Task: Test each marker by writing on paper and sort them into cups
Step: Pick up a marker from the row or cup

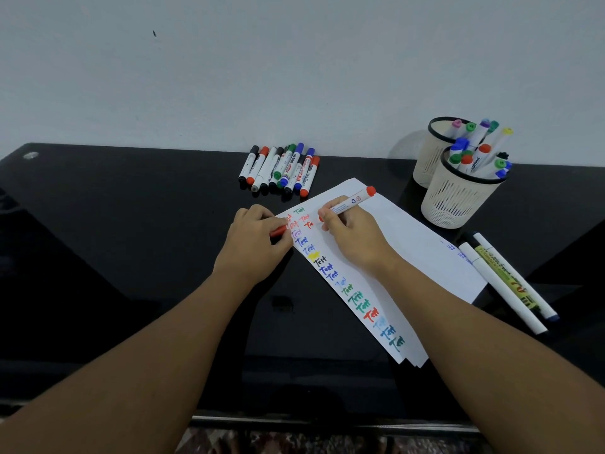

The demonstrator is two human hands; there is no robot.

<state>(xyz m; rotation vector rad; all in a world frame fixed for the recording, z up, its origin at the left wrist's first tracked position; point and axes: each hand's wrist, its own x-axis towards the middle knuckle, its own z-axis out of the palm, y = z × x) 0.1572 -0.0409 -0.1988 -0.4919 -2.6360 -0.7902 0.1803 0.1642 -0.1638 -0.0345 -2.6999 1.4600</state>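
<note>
Place: home or office desk, cannot tell which
Signs: glossy black desk (131,224), bare white wall (294,60), mesh pen cups (458,198)

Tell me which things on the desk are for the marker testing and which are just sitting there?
For the job:
- red marker, gripped by the right hand
- red cap, held in the left hand
- paper with "Test" words
- loose markers waiting near the wall
- two cups of markers
- three markers lying beside the paper

Just there:
- black desk
- white wall
</note>
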